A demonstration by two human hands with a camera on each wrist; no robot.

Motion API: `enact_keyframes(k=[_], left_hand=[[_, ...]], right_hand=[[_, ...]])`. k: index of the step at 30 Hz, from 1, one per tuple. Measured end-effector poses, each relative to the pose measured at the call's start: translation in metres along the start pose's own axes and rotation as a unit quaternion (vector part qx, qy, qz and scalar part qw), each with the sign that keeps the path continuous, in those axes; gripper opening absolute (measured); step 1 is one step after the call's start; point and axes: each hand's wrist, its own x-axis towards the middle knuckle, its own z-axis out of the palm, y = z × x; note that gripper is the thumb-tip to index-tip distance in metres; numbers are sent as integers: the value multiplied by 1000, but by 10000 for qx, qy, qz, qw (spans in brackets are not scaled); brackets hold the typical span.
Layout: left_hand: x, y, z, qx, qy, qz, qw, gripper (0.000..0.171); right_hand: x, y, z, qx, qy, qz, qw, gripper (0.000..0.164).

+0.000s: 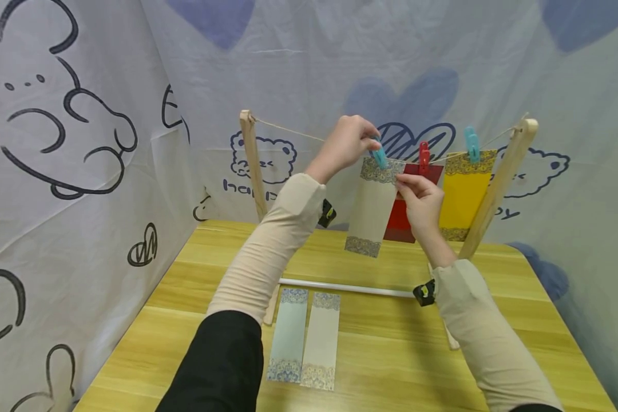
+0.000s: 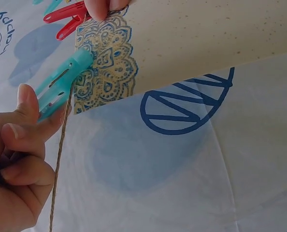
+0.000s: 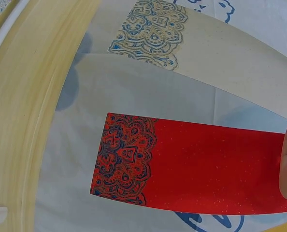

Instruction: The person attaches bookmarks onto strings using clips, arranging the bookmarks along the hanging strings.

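My left hand pinches a light-blue clothespin at the string. In the left wrist view, the jaws of this clothespin overlap the patterned top edge of a cream paper strip. That strip hangs down with lace-like bands at both ends. My right hand pinches its right edge near the top. Just behind the right hand hangs a red strip under a red clothespin. Farther right, a yellow strip hangs from another light-blue clothespin.
Two wooden posts hold the string, with a white rod low between them. On the wooden table lie a pale blue strip and a cream strip, side by side. A printed cloth hangs behind.
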Motion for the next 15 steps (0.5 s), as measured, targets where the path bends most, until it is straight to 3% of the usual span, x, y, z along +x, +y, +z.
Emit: enact_keyframes(k=[9, 15], left_hand=[[-5, 2, -3, -51, -134, -54, 9999, 27], [-9, 5, -8, 74, -455, 65, 9989, 35]], right_hand=[[-3, -10, 3, 65, 88, 19, 9999, 11], [-6, -17, 5, -108, 170, 111, 9997, 12]])
